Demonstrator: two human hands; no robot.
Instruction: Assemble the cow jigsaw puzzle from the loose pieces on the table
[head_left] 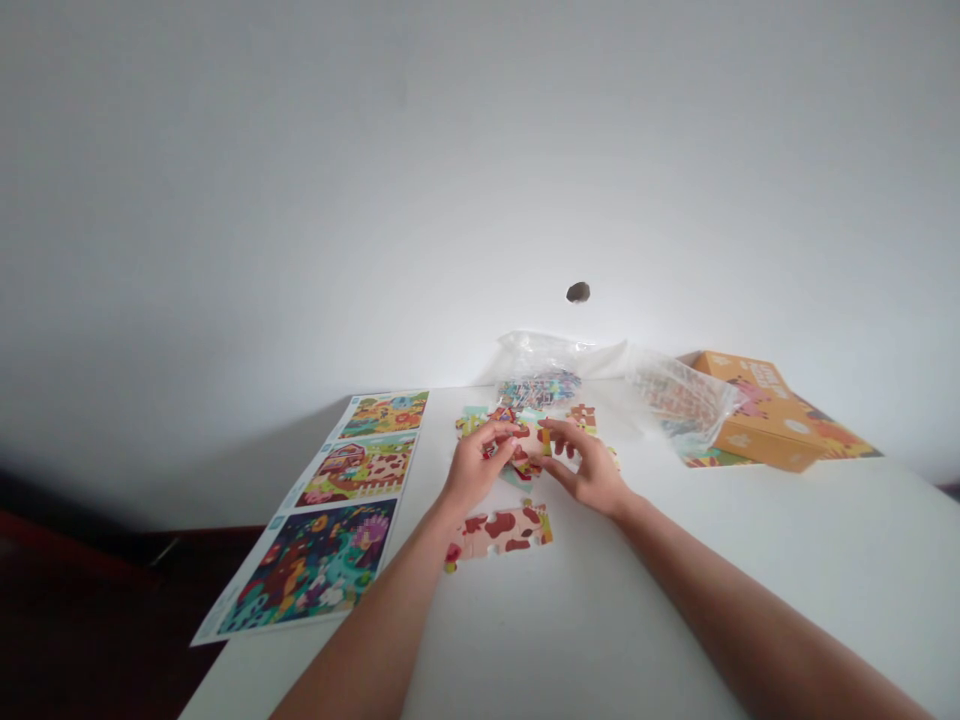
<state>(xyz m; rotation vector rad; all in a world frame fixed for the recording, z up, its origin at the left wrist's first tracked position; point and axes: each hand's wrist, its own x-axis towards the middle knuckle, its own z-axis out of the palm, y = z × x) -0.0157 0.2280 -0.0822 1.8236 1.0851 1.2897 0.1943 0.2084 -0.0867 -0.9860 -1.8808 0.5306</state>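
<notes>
Between my two hands is a jigsaw puzzle piece (531, 444) with a pale pink and brown-red pattern, raised over a loose pile. Thumb and fingers of my left hand (482, 457) pinch its left side. My right hand (587, 466) grips the right side, where a yellow strip shows; whether this is one piece or joined pieces, I cannot tell. Closer to me lies a joined strip of puzzle pieces (501, 532) with brown patches on pink. Loose puzzle pieces (583, 416) lie around and behind the hands, partly hidden by them.
A sheet with three printed pictures (352, 470) lies on the left of the white table (615, 640). Clear plastic bags of puzzle pieces (541, 386) rest against the wall. On the right, an orange box (769, 415) sits on a colourful sheet (844, 432). The wall has a hole (578, 292).
</notes>
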